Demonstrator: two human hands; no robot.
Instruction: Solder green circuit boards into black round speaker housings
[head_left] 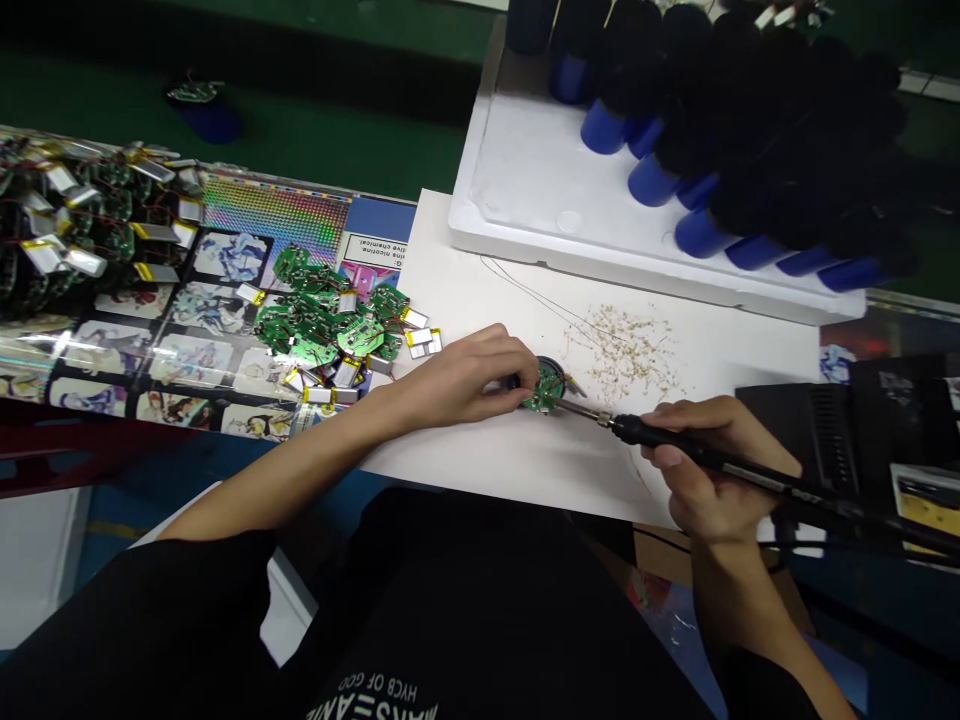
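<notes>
Left hand point(457, 380) pinching small green circuit board point(545, 392) just above white paper sheet point(480, 465); right hand point(712, 465) clenching black soldering iron point(660, 438), tip touching board. Heap of loose boards and batteries point(322, 330) beside sheet's left edge; pale scraps point(626, 350) on sheet

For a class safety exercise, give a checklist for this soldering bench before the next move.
Right hand grips the soldering iron by its handle: ok.
Left hand steadies the green circuit board: ok.
Left fingertips clear of the iron's tip: cannot tell, they sit very close.
Tip touching the board: cannot tell.
Pale scraps apart from both hands: ok.
Pile of boards and batteries away from the iron: ok.
</notes>
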